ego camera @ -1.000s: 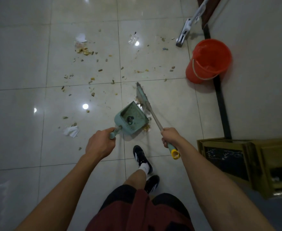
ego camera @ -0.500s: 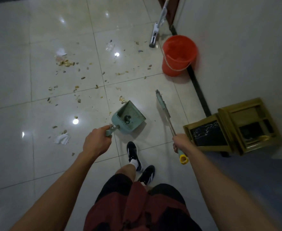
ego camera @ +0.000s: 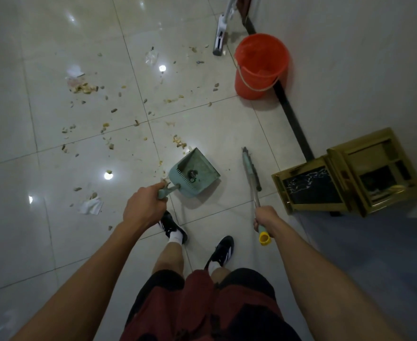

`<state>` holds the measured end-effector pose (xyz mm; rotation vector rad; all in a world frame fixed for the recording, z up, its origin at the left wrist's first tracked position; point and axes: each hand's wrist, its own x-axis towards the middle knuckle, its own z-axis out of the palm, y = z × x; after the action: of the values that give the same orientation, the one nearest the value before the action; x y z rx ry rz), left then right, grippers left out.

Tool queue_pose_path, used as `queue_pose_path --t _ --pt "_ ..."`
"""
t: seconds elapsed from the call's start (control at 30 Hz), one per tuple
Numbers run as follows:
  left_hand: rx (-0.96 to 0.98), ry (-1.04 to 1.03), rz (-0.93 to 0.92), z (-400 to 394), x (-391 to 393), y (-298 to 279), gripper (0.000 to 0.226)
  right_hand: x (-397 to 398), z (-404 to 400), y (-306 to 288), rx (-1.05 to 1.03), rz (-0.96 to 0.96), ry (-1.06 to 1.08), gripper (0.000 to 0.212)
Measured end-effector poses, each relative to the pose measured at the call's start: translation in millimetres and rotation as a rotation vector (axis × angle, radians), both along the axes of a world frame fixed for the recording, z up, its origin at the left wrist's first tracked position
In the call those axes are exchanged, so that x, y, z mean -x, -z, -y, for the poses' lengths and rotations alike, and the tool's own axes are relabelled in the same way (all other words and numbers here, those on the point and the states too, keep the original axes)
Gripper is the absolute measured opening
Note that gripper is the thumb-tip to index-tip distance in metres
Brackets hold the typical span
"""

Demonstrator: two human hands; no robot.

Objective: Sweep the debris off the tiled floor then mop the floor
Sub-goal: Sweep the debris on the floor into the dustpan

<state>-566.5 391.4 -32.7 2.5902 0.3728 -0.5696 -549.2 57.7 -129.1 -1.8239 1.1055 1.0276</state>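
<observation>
In the head view, the left hand (ego camera: 145, 210) had its grip wrapped round the handle of the green dustpan (ego camera: 194, 174), whose open mouth faced the scattered debris (ego camera: 109, 126) and sat just beside a small heap of crumbs, presumably so the next stroke could push them straight in. The pan already held a few dark bits. The right hand (ego camera: 264, 220) had its grip closed round the broom (ego camera: 251, 173) near its yellow-capped end. The bristle head stood to the right of the pan, apart from it, likely drawn back between strokes. Most debris lay across the tiled floor (ego camera: 42, 242) ahead and to the left, with a crumpled tissue (ego camera: 91, 205) near the left hand. The orange bucket (ego camera: 260, 67) and the mop (ego camera: 221, 35) waited by the wall, seemingly parked for mopping. Sweeping looked far from done.
</observation>
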Motion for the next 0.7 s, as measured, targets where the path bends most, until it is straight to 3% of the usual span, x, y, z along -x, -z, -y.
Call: queue_pose_path --t 0.07,0.27,0.7 --pt "0.001 0.017 -0.004 -15.8 -10.3 3.5 0.036 -11.7 -25.7 1.3 0.002 -0.002 0.029 0.036" --pt "0.027 0.021 -0.049 -81.8 -46.0 6.9 0.032 -47.2 -124.0 -8.0 -0.124 -0.023 0.189 0.032" --pt "0.011 -0.094 -0.081 -226.6 -85.4 -2.4 0.03 -118.4 -311.0 -10.2 -0.268 -0.07 0.13 0.023"
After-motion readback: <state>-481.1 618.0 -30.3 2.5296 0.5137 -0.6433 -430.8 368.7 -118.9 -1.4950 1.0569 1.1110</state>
